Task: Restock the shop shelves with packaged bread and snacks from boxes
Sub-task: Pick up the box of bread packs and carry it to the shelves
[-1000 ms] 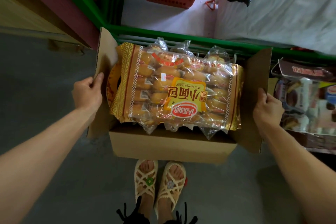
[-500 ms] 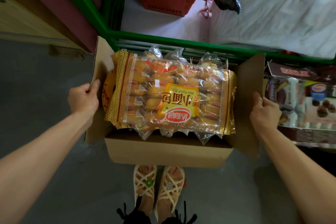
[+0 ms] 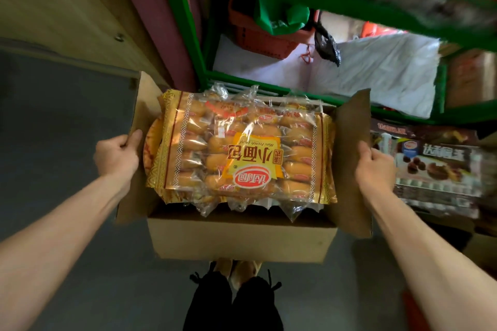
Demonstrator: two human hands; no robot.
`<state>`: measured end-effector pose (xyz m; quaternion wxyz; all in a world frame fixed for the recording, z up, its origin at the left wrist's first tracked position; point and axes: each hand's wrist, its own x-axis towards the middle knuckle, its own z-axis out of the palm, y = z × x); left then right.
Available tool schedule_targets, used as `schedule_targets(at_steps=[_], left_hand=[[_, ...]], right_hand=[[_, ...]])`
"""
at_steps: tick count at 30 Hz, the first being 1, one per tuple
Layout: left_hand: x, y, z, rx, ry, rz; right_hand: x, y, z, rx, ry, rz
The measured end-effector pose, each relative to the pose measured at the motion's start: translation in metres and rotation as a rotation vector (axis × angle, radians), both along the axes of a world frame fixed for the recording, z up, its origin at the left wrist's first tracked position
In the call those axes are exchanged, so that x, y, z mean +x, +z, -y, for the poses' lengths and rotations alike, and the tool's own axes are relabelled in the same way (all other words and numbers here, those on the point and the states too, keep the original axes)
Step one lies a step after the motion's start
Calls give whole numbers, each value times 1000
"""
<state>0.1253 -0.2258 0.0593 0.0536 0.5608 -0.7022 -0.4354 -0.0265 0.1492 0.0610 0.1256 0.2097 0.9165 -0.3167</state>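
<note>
Now, head view. Cardboard box (image 3: 242,242) hangs between my arms and hides most of my feet, both side flaps upright. My left hand (image 3: 115,158) is curled round the edge of the left flap (image 3: 145,105); my right hand (image 3: 373,166) grips the right flap (image 3: 352,121) likewise. Pack of mini breads (image 3: 242,148) lies flat on top of the box, spanning flap to flap. It is crinkled clear film with gold printed borders, rounded buns in rows and frilled seal ends overhanging the near wall. The box's far rim is close to the green metal rack (image 3: 188,35). Its low shelf carries a white sheet (image 3: 376,67), a red slatted basket (image 3: 258,37) and a glossy black bag (image 3: 326,45). Blurred chocolate snack cartons (image 3: 430,166) crowd the right flap. Bare grey floor (image 3: 67,129) lies open on the left
</note>
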Motion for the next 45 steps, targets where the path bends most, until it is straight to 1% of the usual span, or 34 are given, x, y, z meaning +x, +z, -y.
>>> schedule_targets(at_steps=[2,5,7,10,14,18,23,26,31,36,42,45], left_hand=[[16,47,4,12,32,-23],[49,126,7,-21,84,-49],[65,161,9,-35,113,-34],[106,217,15,-102,190,-22],[160,282,8,-167,338,-35],[206,330,-5,-222,458,-42],[278,386,-26,-288,648,-100],[319,414,-35,-317,771,-119],[388,442,-40,-363,910,-133],[458,445,-34,-362,1064,-78],[555,440,-1,-358,1185,-95],[593,441,16,-354,1235,-90]], right_hand=[[11,42,10,-22,28,-8],[30,113,26,-19,99,-1],[37,145,34,-10,136,-1],[49,199,48,-56,233,-43],[63,262,71,-139,332,-72],[68,297,96,-170,424,-91],[86,351,137,-222,585,-143],[101,385,168,-261,700,-197],[141,420,231,-307,843,-211],[193,434,294,-336,1019,-206],[278,442,377,-348,1163,-187],[322,442,418,-356,1215,-148]])
